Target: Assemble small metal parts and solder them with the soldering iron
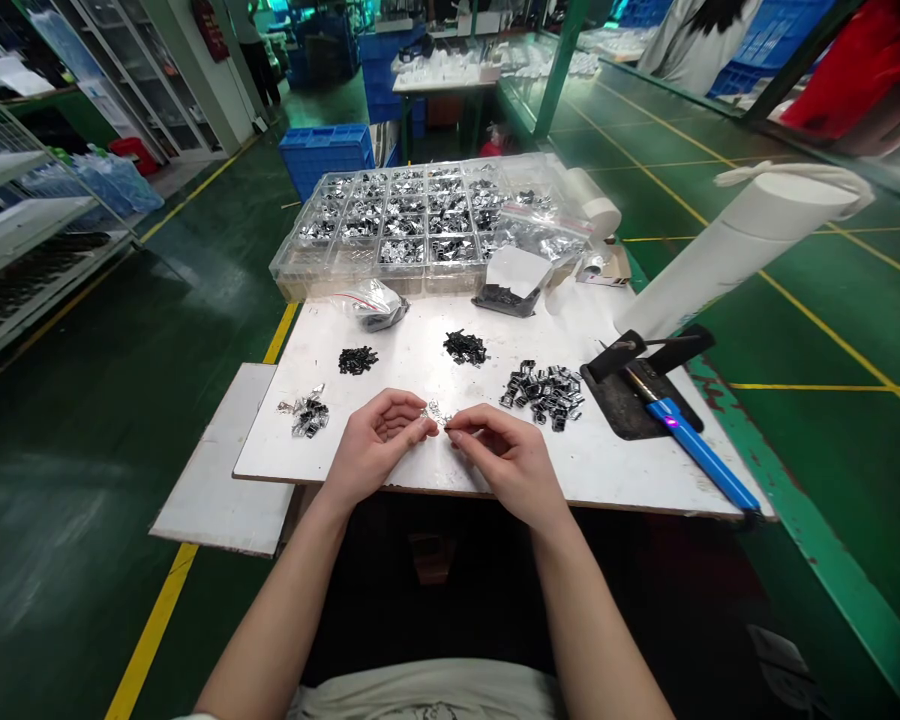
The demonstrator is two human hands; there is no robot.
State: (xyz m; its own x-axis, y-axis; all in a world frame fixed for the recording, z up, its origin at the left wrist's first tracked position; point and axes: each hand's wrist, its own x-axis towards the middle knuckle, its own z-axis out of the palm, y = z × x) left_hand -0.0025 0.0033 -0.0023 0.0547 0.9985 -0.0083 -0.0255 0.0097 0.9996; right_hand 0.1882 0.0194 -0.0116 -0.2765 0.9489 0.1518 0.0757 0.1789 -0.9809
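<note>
Both hands meet over the near edge of the white tabletop (412,460). My left hand (381,440) pinches thumb against fingers at a small shiny piece, too small to make out. Opposite it, my right hand (506,455) is also closed in a pinch, its fingertips at a tiny part I cannot name. Small clear or silvery bits (436,410) lie just beyond the fingertips. Around the hands are a pile of black and silver pieces (544,395) on the right, two heaps of small black parts (465,347) (358,360) farther back, and a shiny pile (310,415) on the left.
A clear compartment tray (401,285) full of small parts spans the back. Plastic bags (375,305) and a white paper scoop (517,270) stand before it. At right, a blue-handled soldering iron (701,450) rests on a black stand (615,405), beside a tall white tube (727,260).
</note>
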